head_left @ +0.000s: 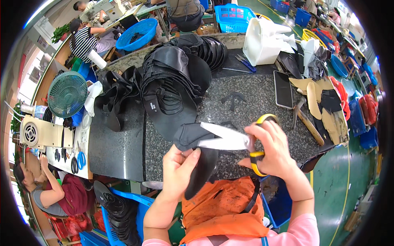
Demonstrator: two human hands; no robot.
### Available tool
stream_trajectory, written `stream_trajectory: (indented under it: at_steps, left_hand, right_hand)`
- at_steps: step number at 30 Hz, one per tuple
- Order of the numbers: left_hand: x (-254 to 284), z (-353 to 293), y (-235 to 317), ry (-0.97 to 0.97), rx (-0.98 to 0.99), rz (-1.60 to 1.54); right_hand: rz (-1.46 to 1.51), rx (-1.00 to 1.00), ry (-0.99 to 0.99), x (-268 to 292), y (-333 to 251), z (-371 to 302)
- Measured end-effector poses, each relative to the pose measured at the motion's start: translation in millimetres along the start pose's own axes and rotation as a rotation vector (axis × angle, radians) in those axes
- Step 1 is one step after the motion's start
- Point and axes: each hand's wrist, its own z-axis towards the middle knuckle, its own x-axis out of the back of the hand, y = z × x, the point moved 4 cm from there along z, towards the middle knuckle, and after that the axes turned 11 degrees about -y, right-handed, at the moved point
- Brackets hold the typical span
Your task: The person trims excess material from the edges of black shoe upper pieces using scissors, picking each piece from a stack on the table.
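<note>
My left hand [179, 169] pinches a black shoe upper [191, 136] between thumb and fingers, above the near edge of the worktable. A long dark part of the upper hangs down beside my thumb. My right hand [271, 143] is wrapped round the yellow-and-black handles of a pair of scissors [232, 141]. Its white blades are spread apart and point left, their tips at the upper's right edge. Beyond my hands stands a large nested stack of black shoe uppers [174, 82]. Small black offcuts [234, 98] lie on the speckled tabletop [254, 92].
On the right lie a phone [283, 89], a hammer [305, 121] and tan pieces [315, 100]. A white container [262, 43] and blue-handled pliers [246, 63] sit at the back. Left are a green fan [67, 94] and a seated person [57, 192]. An orange apron [221, 203] covers my lap.
</note>
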Motion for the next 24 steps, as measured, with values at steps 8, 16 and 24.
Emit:
stream_trajectory:
  at_steps: [8, 16, 24]
  left_hand:
    - [-4.5, -12.7, 19.0, -0.054, 0.055, -0.018]
    - [-12.1, -16.1, 24.7, -0.13, 0.091, -0.009]
    - [-11.0, -18.7, 31.8, -0.133, 0.18, 0.063]
  right_hand:
    - [-0.429, 0.01, -0.13, 30.7, -4.8, -9.2]
    - [-0.413, 0.092, -0.162, 31.7, -9.2, -7.9]
    - [-0.434, 0.186, -0.158, 36.6, -5.1, -14.5]
